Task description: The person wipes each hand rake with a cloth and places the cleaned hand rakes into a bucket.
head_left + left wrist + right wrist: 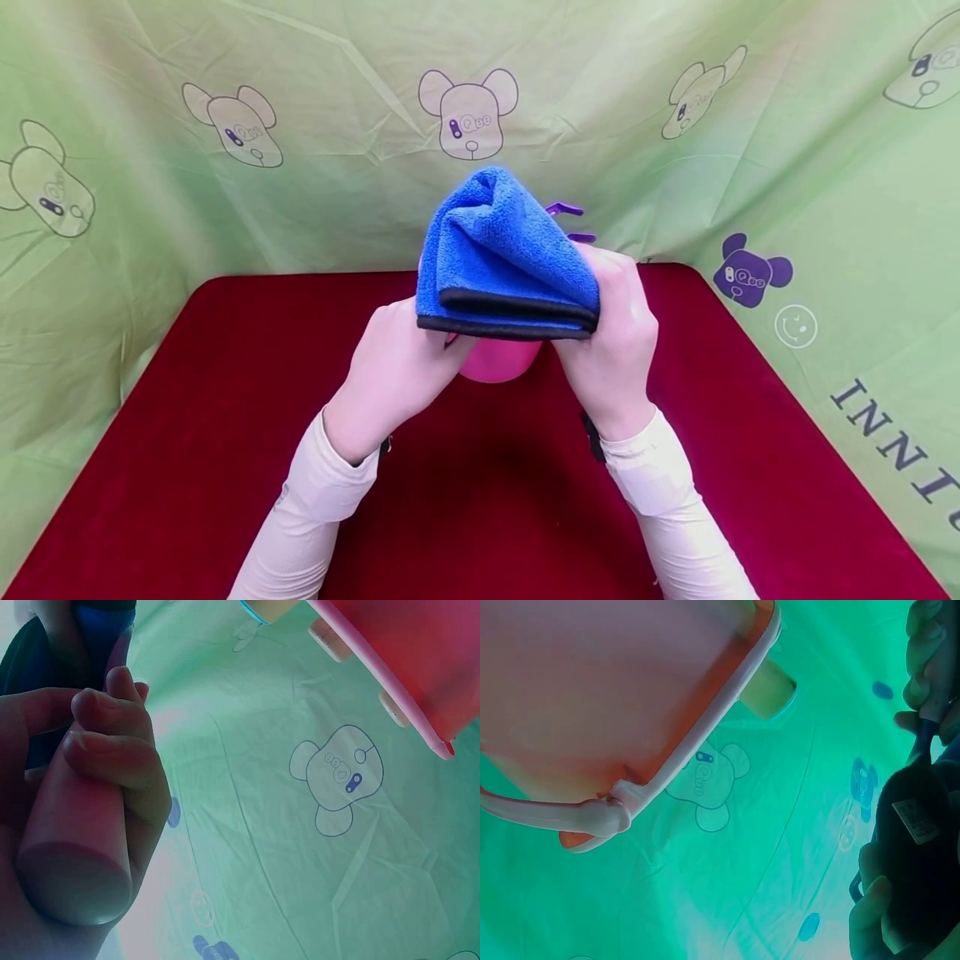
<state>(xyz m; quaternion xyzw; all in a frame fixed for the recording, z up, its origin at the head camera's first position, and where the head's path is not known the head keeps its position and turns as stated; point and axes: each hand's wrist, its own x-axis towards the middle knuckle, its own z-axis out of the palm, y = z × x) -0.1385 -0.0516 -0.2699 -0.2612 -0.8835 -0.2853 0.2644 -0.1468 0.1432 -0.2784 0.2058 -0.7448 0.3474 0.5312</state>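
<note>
A blue towel (510, 242) with black edging hangs folded over the middle of a hand rake, whose purple tines (581, 238) poke out at the right. My left hand (397, 358) has its fingers curled round the rake's pink handle (82, 817). On the other side, my right hand (618, 325) grips the towel around the rake's head, with fingers (870, 907) on its underside near a white label (916, 820). The towel hides much of the rake. Both hands are raised above a pink bucket (498, 362).
The bucket's white-pink handle (555, 815) hangs at its side. A yellow cylinder (769, 688) and tan handle ends (330, 639) stick up past its rim. The bucket stands on a dark red table (480, 500), with a printed green curtain (337, 192) around the far sides.
</note>
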